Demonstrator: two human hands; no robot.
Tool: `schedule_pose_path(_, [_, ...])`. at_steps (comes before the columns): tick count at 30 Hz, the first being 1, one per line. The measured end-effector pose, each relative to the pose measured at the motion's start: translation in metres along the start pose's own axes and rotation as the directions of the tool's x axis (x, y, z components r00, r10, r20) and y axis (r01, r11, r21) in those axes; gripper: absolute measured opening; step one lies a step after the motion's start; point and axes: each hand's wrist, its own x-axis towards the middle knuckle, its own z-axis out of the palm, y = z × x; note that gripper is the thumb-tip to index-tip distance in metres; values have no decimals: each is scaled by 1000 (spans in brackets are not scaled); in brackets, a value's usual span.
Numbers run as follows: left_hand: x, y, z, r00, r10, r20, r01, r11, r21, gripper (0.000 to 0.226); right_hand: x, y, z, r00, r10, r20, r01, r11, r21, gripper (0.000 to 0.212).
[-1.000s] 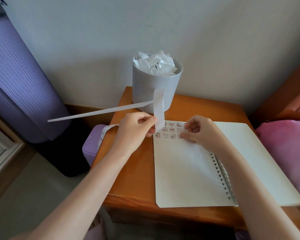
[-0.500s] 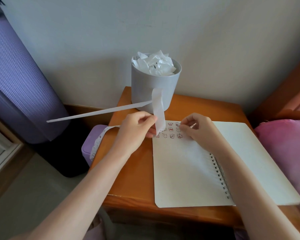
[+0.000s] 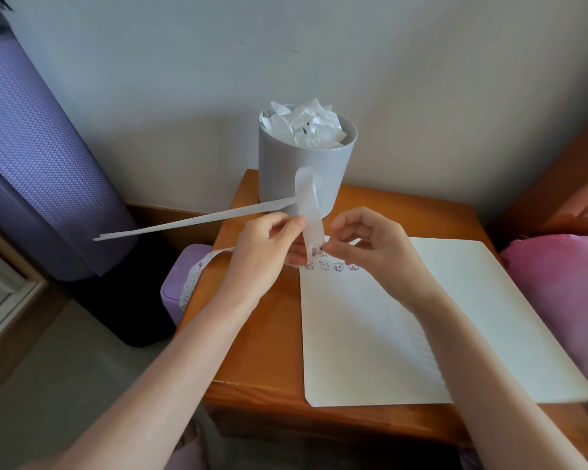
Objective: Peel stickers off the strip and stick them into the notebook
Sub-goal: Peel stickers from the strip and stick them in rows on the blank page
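Behind the hands, both pinching the strip, a paper-stuffed bin flanks the notebook.

Soft daylight from the left — sharp centre, bowed wide-angle edges

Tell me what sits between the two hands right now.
In the head view, the sticker strip hangs between the left hand and right hand, one sticker at their fingertips, above the notebook.
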Motion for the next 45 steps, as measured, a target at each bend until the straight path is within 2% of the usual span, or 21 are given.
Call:
schedule_pose_path(4, [0, 1, 0, 1000, 4, 19, -3, 1000, -20, 12, 0, -1, 1, 1000, 5, -11, -5, 1000, 18, 16])
schedule_pose_path(9, [0, -1, 2, 1000, 18, 19, -17, 1000, -20, 10, 1, -2, 3, 1000, 1, 20, -1, 999, 32, 24])
schedule_pose_path(17, [1, -1, 3, 1000, 14, 21, -12, 998, -65, 13, -1, -3, 0, 1000, -6, -8, 5, 1000, -12, 9])
schedule_pose_path(24, [-1, 3, 3, 999, -9, 44, 15, 993, -119, 12, -1, 0, 1, 999, -6, -35, 6, 1000, 6, 10])
schedule_pose_path(27, [-1, 3, 3, 998, -26, 50, 30, 997, -78, 16, 0, 1, 2, 998, -10, -65, 9, 1000, -17, 9])
schedule_pose_path(35, [-3, 3, 3, 996, 5, 91, -3, 1000, -28, 6, -1, 1, 1, 996, -50, -72, 45, 997, -66, 10])
schedule_pose_path(40, [-2, 1, 3, 997, -8, 81, 7, 1000, 9, 12, -2, 2, 2, 994, -83, -67, 74, 990, -122, 12])
schedule_pose_path(45, [-2, 0, 4, 997, -18, 79, 17, 1000, 12, 15, -1, 2, 1, 997, -48, -60, 39, 990, -134, 10])
